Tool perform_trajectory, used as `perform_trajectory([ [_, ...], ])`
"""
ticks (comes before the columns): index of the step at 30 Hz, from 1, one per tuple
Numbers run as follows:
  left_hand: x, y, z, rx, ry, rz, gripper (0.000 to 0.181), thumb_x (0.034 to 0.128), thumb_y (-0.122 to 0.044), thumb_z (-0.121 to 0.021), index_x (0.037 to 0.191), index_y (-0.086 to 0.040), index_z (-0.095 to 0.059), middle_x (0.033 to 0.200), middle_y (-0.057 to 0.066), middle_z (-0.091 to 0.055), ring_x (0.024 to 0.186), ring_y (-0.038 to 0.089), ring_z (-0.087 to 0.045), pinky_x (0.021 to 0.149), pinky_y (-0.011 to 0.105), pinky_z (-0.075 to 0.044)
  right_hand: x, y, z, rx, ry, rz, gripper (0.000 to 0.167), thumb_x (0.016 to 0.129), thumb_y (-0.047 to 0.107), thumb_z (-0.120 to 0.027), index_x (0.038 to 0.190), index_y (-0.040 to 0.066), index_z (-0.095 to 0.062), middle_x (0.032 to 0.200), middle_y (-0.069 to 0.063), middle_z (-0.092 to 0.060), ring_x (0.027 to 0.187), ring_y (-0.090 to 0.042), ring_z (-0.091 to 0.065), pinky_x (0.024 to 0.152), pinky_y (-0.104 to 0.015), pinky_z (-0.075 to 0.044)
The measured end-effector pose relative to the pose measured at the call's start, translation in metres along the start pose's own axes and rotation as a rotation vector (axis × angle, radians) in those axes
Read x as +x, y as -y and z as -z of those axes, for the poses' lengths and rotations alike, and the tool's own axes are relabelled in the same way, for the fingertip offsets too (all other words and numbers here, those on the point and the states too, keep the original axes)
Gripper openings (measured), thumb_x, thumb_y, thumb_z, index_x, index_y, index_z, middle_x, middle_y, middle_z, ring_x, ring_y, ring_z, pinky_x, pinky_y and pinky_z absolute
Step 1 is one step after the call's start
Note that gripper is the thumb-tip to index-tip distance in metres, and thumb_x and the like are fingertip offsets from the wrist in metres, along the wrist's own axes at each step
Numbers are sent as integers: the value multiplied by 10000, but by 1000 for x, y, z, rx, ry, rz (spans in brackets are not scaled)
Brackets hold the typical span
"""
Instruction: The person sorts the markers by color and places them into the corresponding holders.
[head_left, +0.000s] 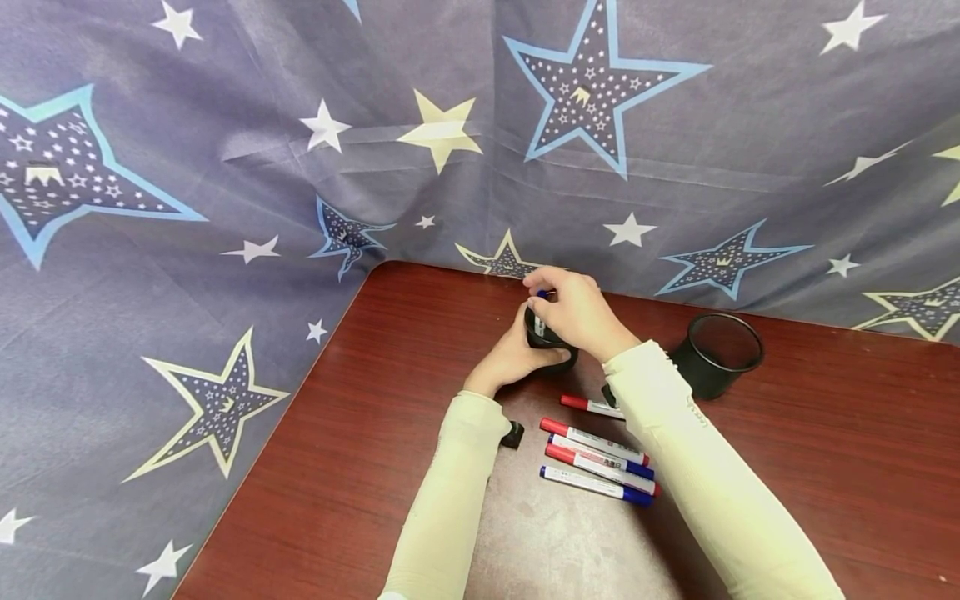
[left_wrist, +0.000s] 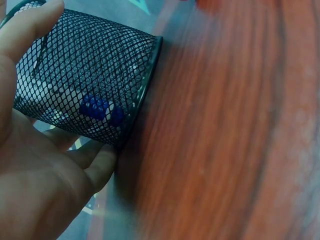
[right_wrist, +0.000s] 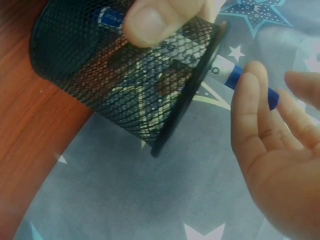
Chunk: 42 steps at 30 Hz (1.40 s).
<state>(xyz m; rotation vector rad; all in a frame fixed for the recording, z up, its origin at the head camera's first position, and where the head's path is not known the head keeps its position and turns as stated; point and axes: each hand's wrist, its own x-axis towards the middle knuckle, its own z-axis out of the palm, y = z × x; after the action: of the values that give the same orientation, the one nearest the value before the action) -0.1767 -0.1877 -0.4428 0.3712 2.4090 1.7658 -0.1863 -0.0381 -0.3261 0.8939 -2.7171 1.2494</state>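
A black mesh pen holder (head_left: 561,364) stands near the table's far edge, slightly tilted in the head view. My left hand (head_left: 513,354) grips its side, thumb in front and fingers behind; the left wrist view shows the mesh wall (left_wrist: 100,65) between them. Inside the holder is a white marker with blue ends (right_wrist: 225,70), one blue end sticking out past the rim. Above the opening is my right hand (head_left: 577,312). In the right wrist view its loosely bent fingers (right_wrist: 247,110) lie against that blue end, the thumb standing apart from it.
Several red and blue markers (head_left: 592,483) lie on the brown table (head_left: 322,467) nearer to me, between my forearms. A second black mesh holder (head_left: 705,375) stands to the right, beyond the right sleeve. A star-patterned cloth (head_left: 375,75) hangs behind and at the left.
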Motion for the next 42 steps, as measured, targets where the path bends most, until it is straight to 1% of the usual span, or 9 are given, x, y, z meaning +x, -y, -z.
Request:
perform_trajectory([
  [9,-3,-1,0,-13,-5,-19,1062,827,-221,-848,1599,-290,-121,1510,-19,-432,1304,116,-475,1101,290,-341,0,7,1,21,-13,23,239,934,34,-656,1171,39,-692,1077,-99,-731,922,-249,-677,894,-414,-489],
  [18,-3,-3,0,-15,6,-27,1010,840,-181,-834,1590,-231,-160,1502,47,-435,1299,164,-480,1099,305,-347,0,7,2,21,-15,11,241,931,33,-653,1168,32,-692,1079,-107,-730,926,-245,-680,897,-411,-492],
  [19,-3,-5,0,-18,9,-20,1009,841,-177,-832,1591,-222,-159,1505,59,-433,1304,175,-476,1103,311,-344,0,7,2,22,-15,10,242,929,31,-654,1168,31,-692,1080,-108,-730,926,-245,-680,897,-410,-493],
  [26,-16,-38,6,3,50,25,975,865,-135,-796,1590,-107,-144,1515,144,-415,1323,215,-463,1098,299,-349,-2,6,3,30,-10,3,226,943,36,-650,1164,38,-693,1091,-118,-726,949,-257,-677,902,-427,-498],
  [29,-17,-38,6,4,45,27,962,862,-126,-797,1583,-104,-161,1513,150,-417,1325,222,-465,1098,302,-352,-3,6,3,30,-11,6,225,941,34,-651,1162,30,-695,1085,-117,-727,951,-259,-676,902,-427,-498],
  [31,-17,-38,5,-6,34,25,927,860,-118,-794,1566,-99,-194,1506,147,-424,1319,221,-471,1100,310,-352,-3,5,3,29,-3,9,220,938,36,-657,1154,32,-699,1076,-115,-728,951,-254,-673,900,-420,-494],
  [36,-8,-14,1,-13,10,0,872,849,-153,-815,1530,-118,-271,1491,94,-440,1300,199,-482,1103,326,-348,-5,6,1,29,59,27,184,922,47,-664,1097,67,-717,1004,-67,-741,952,-211,-671,876,-387,-495],
  [38,-4,-4,-1,5,13,-31,845,852,-185,-821,1518,-141,-304,1475,53,-446,1285,174,-485,1096,322,-353,-7,6,0,31,87,39,174,915,52,-660,1076,76,-721,986,-49,-743,958,-199,-671,871,-382,-499],
  [42,-2,0,-1,18,30,-95,769,861,-181,-813,1479,-142,-357,1408,18,-491,1230,140,-511,1068,313,-383,-8,5,-2,39,134,59,187,908,31,-662,1082,68,-720,1017,-72,-734,981,-220,-667,890,-406,-501],
])
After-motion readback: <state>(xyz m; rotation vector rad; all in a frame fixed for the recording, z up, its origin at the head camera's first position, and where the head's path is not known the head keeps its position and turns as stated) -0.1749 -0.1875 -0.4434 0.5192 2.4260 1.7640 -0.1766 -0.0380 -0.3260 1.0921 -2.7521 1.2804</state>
